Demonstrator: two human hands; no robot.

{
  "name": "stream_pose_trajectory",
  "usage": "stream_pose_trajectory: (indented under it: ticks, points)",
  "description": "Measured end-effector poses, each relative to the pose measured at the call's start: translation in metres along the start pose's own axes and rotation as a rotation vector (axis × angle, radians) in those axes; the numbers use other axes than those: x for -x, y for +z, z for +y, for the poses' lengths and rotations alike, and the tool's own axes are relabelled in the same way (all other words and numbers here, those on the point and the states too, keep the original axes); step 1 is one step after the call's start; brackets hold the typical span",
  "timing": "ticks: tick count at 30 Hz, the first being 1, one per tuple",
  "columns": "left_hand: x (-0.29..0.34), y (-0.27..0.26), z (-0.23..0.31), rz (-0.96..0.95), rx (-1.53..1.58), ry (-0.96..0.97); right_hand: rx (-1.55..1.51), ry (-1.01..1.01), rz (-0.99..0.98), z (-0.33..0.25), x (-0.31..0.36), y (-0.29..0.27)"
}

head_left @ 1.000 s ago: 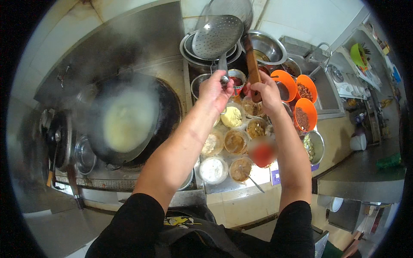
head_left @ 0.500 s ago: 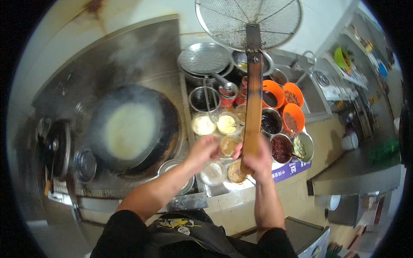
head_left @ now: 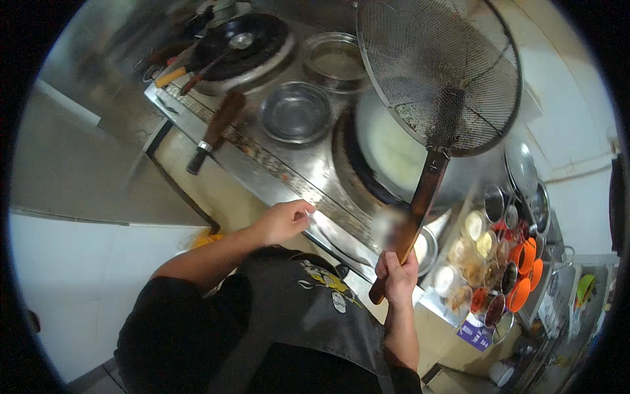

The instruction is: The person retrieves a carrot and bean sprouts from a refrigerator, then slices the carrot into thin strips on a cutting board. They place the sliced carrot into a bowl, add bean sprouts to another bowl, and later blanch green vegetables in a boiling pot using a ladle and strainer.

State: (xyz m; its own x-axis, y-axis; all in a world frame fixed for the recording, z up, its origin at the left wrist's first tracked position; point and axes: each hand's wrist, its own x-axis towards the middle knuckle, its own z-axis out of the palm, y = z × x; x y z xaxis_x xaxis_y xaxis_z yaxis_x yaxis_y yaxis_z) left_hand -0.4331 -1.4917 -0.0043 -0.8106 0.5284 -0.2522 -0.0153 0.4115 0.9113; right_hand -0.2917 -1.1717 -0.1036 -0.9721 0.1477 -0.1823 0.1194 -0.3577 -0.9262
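My right hand (head_left: 398,276) is closed round the lower part of a long wooden handle. That handle belongs to a large round wire-mesh strainer (head_left: 420,72), raised above the stove with its mesh end away from me. Below and partly behind the mesh is a big wok (head_left: 392,148) of pale, cloudy liquid. My left hand (head_left: 286,222) is off the stove's front edge, its fingers loosely bent and apart, with nothing in it. A blurred patch hides a spot beside the strainer's handle.
Left of the wok are a metal bowl (head_left: 296,113) and a round metal pan (head_left: 333,60). Farther left, a black wok (head_left: 262,33) holds a ladle (head_left: 241,41). A wooden-handled tool (head_left: 223,121) crosses the front edge. Seasoning tubs and orange bowls (head_left: 518,295) crowd the right.
My view has turned left, so the wok and seasoning tubs now appear farther right. The strainer is still in my right hand. My left hand has moved away from the tubs to the stove's front edge.
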Motion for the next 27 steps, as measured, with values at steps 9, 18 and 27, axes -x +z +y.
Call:
stream_pose_trajectory:
  ticks: [9, 18, 27]
  points:
    - [-0.051, -0.365, -0.134, 0.931, 0.974, -0.168, 0.038, 0.059, 0.075, -0.009, -0.089, 0.231]
    - [-0.136, -0.452, -0.082, 0.358, 1.266, -0.08, 0.459, -0.085, 0.246, -0.096, -0.114, 0.288]
    - [-0.004, -0.364, -0.061, 0.648, 0.17, 0.081, 1.004, -0.873, 0.449, -0.149, -0.245, 0.418]
